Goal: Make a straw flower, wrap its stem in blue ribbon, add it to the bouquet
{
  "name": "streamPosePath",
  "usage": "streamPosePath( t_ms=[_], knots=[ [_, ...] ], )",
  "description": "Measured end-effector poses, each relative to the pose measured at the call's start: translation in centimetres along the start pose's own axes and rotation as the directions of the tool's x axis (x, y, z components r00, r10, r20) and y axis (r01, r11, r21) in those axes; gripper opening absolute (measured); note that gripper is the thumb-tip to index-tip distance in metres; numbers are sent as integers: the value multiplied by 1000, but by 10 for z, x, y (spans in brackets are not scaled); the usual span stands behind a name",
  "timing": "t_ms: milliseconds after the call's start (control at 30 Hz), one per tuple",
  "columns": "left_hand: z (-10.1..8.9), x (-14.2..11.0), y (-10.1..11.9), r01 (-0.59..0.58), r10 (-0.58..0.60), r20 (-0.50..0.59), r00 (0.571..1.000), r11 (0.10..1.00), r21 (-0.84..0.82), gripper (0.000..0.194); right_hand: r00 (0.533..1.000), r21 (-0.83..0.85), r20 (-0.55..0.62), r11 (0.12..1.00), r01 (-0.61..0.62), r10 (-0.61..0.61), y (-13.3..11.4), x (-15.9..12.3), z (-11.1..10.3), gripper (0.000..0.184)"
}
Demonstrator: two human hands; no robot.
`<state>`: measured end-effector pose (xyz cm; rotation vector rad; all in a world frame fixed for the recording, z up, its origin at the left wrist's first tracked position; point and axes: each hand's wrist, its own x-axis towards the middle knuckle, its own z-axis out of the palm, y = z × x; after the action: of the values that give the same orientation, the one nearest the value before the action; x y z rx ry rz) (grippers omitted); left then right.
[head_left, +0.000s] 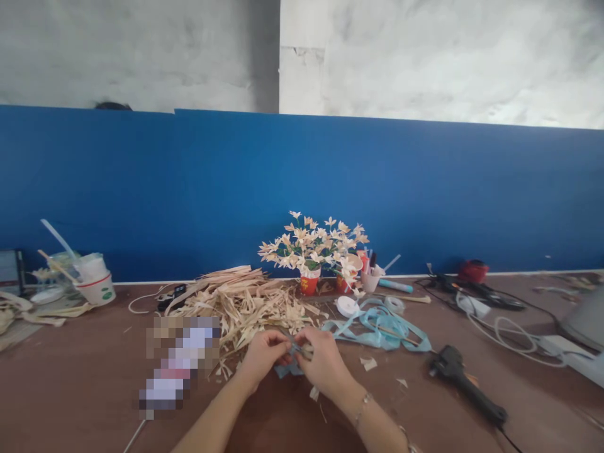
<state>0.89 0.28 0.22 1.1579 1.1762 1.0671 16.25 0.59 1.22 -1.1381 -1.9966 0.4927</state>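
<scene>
My left hand (263,356) and my right hand (326,365) meet over the near middle of the table, fingers pinched together. Between their fingertips is a small blue strip (289,369) that looks like ribbon; its finer shape is blurred and partly covered by the fingers. Just behind the hands spreads a heap of dry, straw-coloured husk strips (245,302). A loose tangle of light blue ribbon (389,327) lies to the right of my right hand. Beyond the hands, pale flowers (314,242) stand in a red cup (309,283) and a second red pot.
A black glue gun (465,384) lies at right, its cord trailing forward. A pixelated object (182,365) lies left of my hands. White cables (509,336) run to a power strip (573,358). A white cup (97,289) stands far left; a blue partition (189,189) closes the back.
</scene>
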Motion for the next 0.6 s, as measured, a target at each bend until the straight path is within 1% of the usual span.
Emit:
streamPosePath(
  t_ms=[67,133,233,300,367,433,467,533,600],
  knots=[
    [0,1,0,17,-17,-4,1000,1000,-8,23,993,-150,-59,984,93,-103,-2,-3,2,14],
    [0,1,0,25,-25,-7,1000,1000,-11,24,981,-220,-92,965,146,-169,-2,-4,3,11],
    [-1,2,0,7,-7,0,1000,1000,-22,30,973,-228,-121,960,165,-196,-2,-3,3,13],
    [-3,3,0,-24,25,38,999,999,-34,32,979,-182,-124,973,140,-164,-1,-2,3,14],
    [-6,4,0,-56,59,80,995,998,-38,32,991,-95,-97,992,81,-90,-2,-1,2,14],
    [-9,4,-1,-81,84,111,990,996,-28,28,999,39,-14,999,-29,30,-2,2,1,14],
    [-10,4,-1,-94,96,121,988,995,-21,26,994,116,44,988,-106,102,-1,3,0,14],
    [-12,3,-1,-114,114,142,983,993,-12,23,957,270,182,924,-271,227,0,6,-2,15],
    [-11,1,0,-129,130,169,977,992,-14,22,903,402,319,822,-404,288,1,7,-5,18]
  ],
)
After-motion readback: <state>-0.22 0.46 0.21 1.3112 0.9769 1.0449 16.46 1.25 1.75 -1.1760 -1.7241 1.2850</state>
